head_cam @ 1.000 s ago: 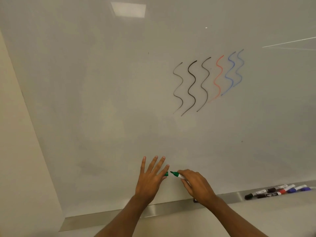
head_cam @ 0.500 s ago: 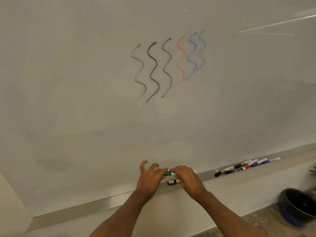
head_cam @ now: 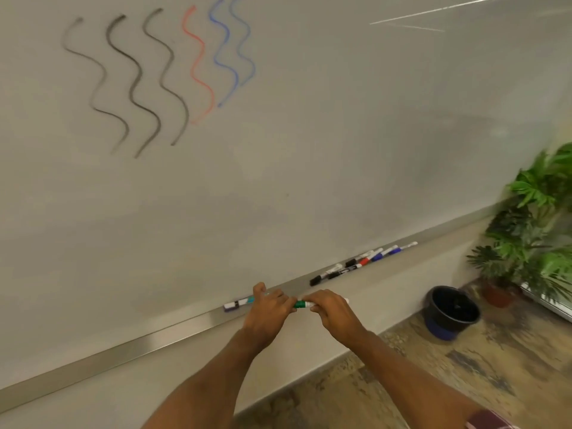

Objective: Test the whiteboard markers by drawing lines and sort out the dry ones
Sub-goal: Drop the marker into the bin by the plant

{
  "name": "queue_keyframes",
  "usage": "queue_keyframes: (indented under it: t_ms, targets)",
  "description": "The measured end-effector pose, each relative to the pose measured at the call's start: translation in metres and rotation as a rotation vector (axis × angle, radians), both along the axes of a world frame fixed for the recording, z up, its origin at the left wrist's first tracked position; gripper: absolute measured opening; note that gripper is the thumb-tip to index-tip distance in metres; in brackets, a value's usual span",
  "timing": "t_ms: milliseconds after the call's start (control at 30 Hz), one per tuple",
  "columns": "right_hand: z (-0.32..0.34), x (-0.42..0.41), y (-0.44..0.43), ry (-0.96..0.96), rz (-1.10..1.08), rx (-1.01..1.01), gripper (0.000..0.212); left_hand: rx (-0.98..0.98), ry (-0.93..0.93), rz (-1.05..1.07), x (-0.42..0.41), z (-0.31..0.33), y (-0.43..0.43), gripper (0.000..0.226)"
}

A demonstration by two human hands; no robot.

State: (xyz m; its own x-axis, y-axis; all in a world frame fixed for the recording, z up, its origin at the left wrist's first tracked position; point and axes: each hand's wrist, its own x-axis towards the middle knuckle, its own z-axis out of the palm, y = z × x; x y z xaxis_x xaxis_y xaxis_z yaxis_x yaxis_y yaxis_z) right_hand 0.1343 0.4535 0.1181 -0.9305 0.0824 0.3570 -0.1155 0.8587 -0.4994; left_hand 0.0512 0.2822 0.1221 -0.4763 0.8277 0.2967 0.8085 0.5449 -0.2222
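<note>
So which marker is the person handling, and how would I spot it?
Find the metal tray under the whiteboard. Near its middle, the left hand and right hand grip the green marker between them. It is the only one in hand; the other markers lie loose on the tray.

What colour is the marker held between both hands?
The marker is green; head view shows it best.

wavy lines (head_cam: 136,67) 6: black 3, red 1, blue 2 | green marker (head_cam: 301,304) 1 | bin (head_cam: 452,311) 1
</note>
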Motion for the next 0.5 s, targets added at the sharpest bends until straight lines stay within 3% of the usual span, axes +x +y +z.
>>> queue_keyframes:
  t_ms: [267, 367, 500]
  targets:
    - [-0.010, 0.055, 0.100, -0.200, -0.134, 0.026, 0.029, 0.010, -0.088, -0.110, 0.037, -0.019, 0.114, 0.029]
    - [-0.017, 0.077, 0.137, -0.284, -0.201, 0.092, 0.034, -0.032, -0.219, -0.149, 0.056, -0.026, 0.155, 0.020]
    - [-0.024, 0.101, 0.173, -0.287, -0.358, 0.109, 0.036, -0.059, -0.391, -0.087, 0.081, -0.027, 0.209, 0.041]
